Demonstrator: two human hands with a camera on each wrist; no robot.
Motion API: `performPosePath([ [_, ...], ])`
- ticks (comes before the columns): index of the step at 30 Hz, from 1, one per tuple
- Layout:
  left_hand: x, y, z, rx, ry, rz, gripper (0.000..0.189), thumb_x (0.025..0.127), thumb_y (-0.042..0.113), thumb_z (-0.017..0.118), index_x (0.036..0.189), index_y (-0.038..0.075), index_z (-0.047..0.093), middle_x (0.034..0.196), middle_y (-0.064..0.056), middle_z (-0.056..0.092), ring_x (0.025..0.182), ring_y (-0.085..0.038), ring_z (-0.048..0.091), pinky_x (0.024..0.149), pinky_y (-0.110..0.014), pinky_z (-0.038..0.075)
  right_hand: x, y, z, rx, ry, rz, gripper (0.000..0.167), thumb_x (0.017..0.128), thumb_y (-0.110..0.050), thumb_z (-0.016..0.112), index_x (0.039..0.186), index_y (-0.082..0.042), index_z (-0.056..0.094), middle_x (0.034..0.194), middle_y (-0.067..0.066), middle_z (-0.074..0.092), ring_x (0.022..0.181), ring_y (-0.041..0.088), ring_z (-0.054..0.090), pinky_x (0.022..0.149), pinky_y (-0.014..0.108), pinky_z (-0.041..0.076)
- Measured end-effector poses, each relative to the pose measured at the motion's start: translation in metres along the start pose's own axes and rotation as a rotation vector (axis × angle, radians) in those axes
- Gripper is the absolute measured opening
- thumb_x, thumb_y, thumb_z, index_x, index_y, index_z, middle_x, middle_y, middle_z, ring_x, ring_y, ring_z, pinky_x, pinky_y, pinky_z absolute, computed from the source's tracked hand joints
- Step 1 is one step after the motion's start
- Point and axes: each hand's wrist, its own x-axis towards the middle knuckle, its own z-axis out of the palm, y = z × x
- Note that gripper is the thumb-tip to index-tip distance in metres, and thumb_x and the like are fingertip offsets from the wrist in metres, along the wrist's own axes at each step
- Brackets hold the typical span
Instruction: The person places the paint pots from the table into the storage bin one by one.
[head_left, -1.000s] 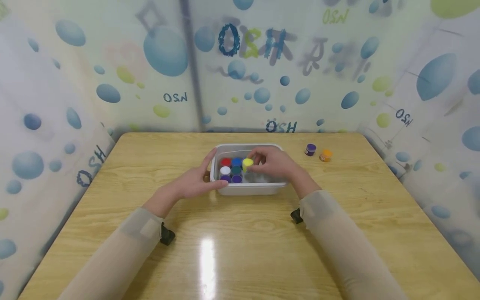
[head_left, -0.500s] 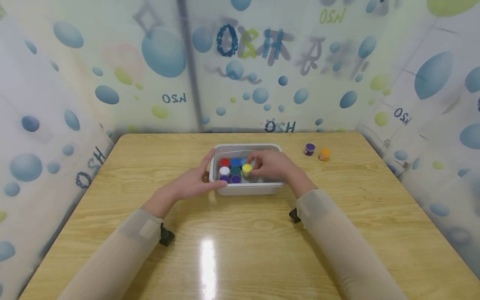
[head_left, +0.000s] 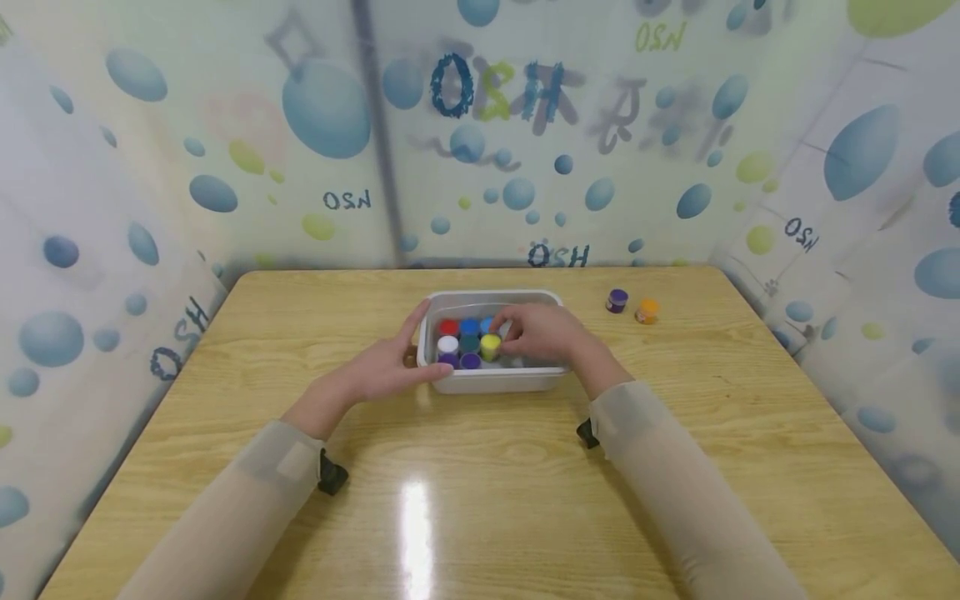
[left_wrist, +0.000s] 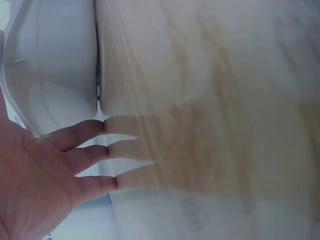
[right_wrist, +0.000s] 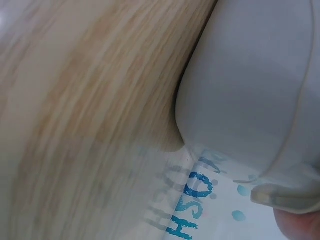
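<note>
A white plastic box [head_left: 498,380] stands on the table with several small paint jars inside. Standing in its left part are jars with red [head_left: 448,327], blue [head_left: 469,327], white [head_left: 447,344], dark green [head_left: 469,344] and purple lids [head_left: 470,361]. My right hand [head_left: 546,333] reaches in from the right and pinches a yellow paint jar [head_left: 490,348] beside the dark green one. My left hand [head_left: 375,368] rests against the box's left end, thumb on the front rim. In the left wrist view, the fingers [left_wrist: 82,134] are nearly straight beside the box wall, their tips at the tabletop.
A purple paint jar [head_left: 617,301] and an orange paint jar [head_left: 647,312] stand on the wooden table [head_left: 487,483], right of the box. Walls printed with blue and green drops [head_left: 326,108] surround the table's back and sides.
My right hand has lowered the yellow jar and brought it slightly toward the near side, in line with the dark green one. A blue lid behind it now shows. My left hand stays put.
</note>
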Motion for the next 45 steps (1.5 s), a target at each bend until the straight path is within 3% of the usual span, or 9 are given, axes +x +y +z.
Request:
performPosePath([
  [11,0.001,-0.001,0.000,0.004,-0.001,0.013,0.120,0.094,0.082,0.065,0.174,0.044,-0.017,0.163,-0.026,0.054,0.142,-0.042,0.063,0.118,-0.062,0.051,-0.007,0.003,0.001,0.074,0.144,-0.071,0.026,0.106,-0.038,0.073,0.126,-0.023,0.077,0.097,-0.002,0.075,0.085,0.019,0.065,0.078,0.035,0.057],
  [21,-0.003,-0.001,0.001,-0.006,-0.009,-0.004,0.121,0.094,0.083,0.065,0.173,0.046,-0.018,0.167,-0.027,0.050,0.145,-0.045,0.060,0.119,-0.065,0.048,-0.017,0.001,0.003,0.053,0.419,-0.168,0.024,0.106,-0.031,0.070,0.122,-0.015,0.078,0.093,0.001,0.074,0.083,0.020,0.062,0.075,0.034,0.052],
  [26,-0.002,0.000,0.000,0.005,-0.003,-0.009,0.121,0.092,0.084,0.065,0.173,0.047,-0.017,0.165,-0.027,0.052,0.143,-0.043,0.062,0.119,-0.064,0.049,-0.031,0.009,-0.003,0.162,0.481,-0.139,0.025,0.108,-0.029,0.068,0.122,-0.013,0.079,0.093,0.002,0.072,0.085,0.022,0.060,0.075,0.035,0.050],
  [32,0.000,0.000,-0.001,0.008,-0.005,0.002,0.120,0.094,0.082,0.065,0.173,0.045,-0.018,0.165,-0.028,0.052,0.145,-0.045,0.060,0.120,-0.065,0.047,-0.058,0.035,-0.011,0.260,0.522,-0.104,0.024,0.109,-0.026,0.068,0.123,-0.010,0.078,0.089,0.005,0.073,0.077,0.023,0.057,0.067,0.031,0.047],
  [42,-0.002,0.002,-0.001,0.016,-0.003,-0.010,0.122,0.092,0.085,0.065,0.173,0.047,-0.017,0.165,-0.026,0.053,0.144,-0.045,0.060,0.119,-0.065,0.049,-0.108,0.093,-0.024,0.275,0.503,0.053,0.028,0.111,-0.032,0.065,0.127,-0.011,0.076,0.101,0.018,0.077,0.071,0.015,0.057,0.061,0.029,0.046],
  [45,-0.002,0.002,-0.001,0.013,-0.001,-0.017,0.121,0.091,0.086,0.065,0.172,0.050,-0.017,0.166,-0.025,0.052,0.145,-0.045,0.060,0.119,-0.065,0.049,-0.120,0.111,-0.028,0.268,0.485,0.096,0.034,0.112,-0.035,0.063,0.131,-0.009,0.075,0.105,0.018,0.077,0.075,0.018,0.061,0.063,0.030,0.048],
])
